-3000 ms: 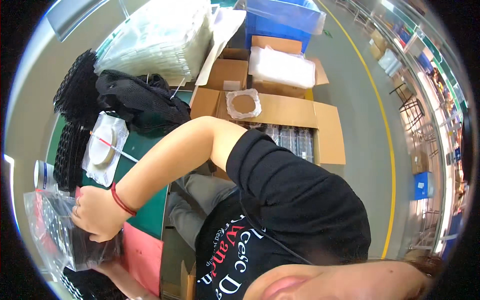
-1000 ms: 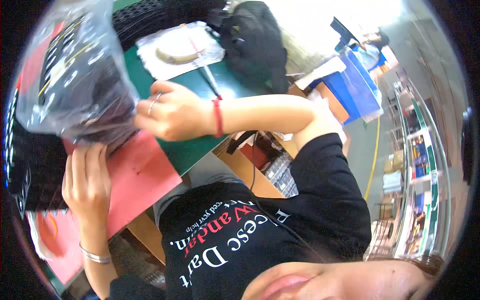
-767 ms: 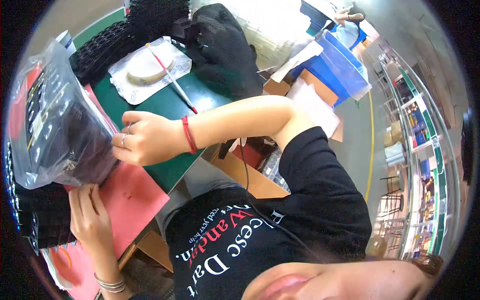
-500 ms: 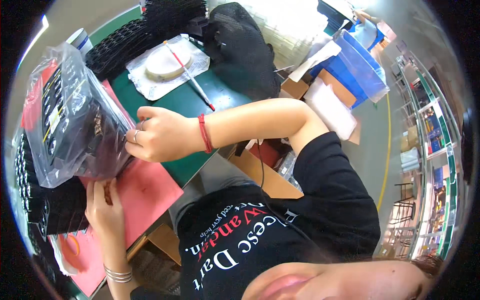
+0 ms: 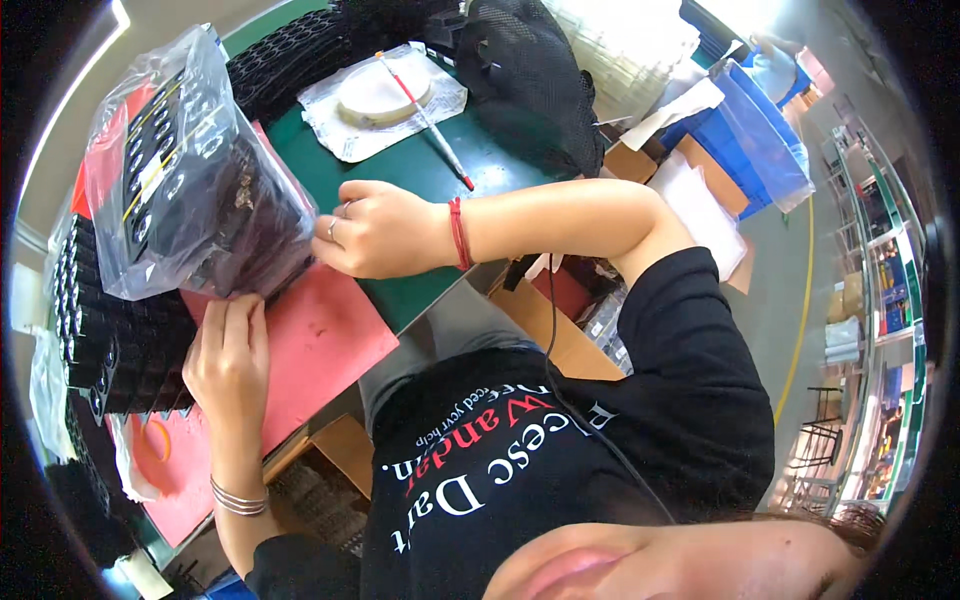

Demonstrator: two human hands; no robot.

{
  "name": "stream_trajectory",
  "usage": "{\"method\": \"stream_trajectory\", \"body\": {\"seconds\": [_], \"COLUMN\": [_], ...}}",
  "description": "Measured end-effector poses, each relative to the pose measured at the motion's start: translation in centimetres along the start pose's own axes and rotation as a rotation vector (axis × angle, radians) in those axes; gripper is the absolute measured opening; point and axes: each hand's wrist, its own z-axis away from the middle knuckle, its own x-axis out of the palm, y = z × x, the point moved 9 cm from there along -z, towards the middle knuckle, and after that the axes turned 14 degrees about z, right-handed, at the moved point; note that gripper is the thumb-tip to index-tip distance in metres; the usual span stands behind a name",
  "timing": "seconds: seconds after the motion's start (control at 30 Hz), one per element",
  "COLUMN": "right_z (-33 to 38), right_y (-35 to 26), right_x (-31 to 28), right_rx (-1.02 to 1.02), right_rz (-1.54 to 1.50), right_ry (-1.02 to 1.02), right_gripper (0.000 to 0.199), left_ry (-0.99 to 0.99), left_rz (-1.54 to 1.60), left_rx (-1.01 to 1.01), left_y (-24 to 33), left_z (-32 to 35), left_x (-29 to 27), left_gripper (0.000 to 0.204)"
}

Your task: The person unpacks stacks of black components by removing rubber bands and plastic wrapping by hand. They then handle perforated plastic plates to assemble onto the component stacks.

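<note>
A clear plastic bag (image 5: 120, 268) holds a stack of black parts with rows of round openings (image 5: 160, 150). It stands on a pink sheet (image 5: 335, 325) at the left of the green table. Along the bag's lower front edge my left hand (image 5: 228, 355) is closed, its fingers together on the plastic and fingertips partly hidden. At the bag's right edge my right hand (image 5: 375, 232) is curled in a pinch on the plastic. More black parts with round openings (image 5: 130, 340) stand stacked left of my left hand.
Behind my right hand, a red-and-white pen (image 5: 430, 125) lies across a roll of pale tape (image 5: 375, 108) on white paper. Black mesh material (image 5: 530, 90) is heaped at the back. A blue bin (image 5: 740, 130) stands at the far right. An orange ring (image 5: 155, 440) lies near left.
The whole view has shifted, so the table and bag sit farther right and higher. My left fingers have come closer together. My hands are slightly farther apart, both still at the bag.
</note>
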Motion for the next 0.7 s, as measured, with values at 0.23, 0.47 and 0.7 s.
{"method": "stream_trajectory", "body": {"seconds": [0.23, 0.47, 0.7], "right_z": [0.3, -4.5, -5.9], "right_y": [4.7, 11.6, 14.0], "right_x": [0.2, 8.2, 16.2], "right_rx": [0.127, 0.595, 0.865], "right_rz": [-0.094, -0.430, -0.722], "right_ry": [-0.105, -0.330, -0.499], "right_gripper": [0.014, 0.027, 0.046], "left_ry": [0.091, 0.736, 0.734], "left_rz": [0.462, 1.292, 1.362], "left_rx": [-0.194, -0.848, -0.977], "left_y": [-2.2, -15.2, -20.7], "left_z": [-0.2, 3.5, -1.8], "left_x": [-1.4, 1.9, 7.0], "left_gripper": [0.005, 0.035, 0.040]}}
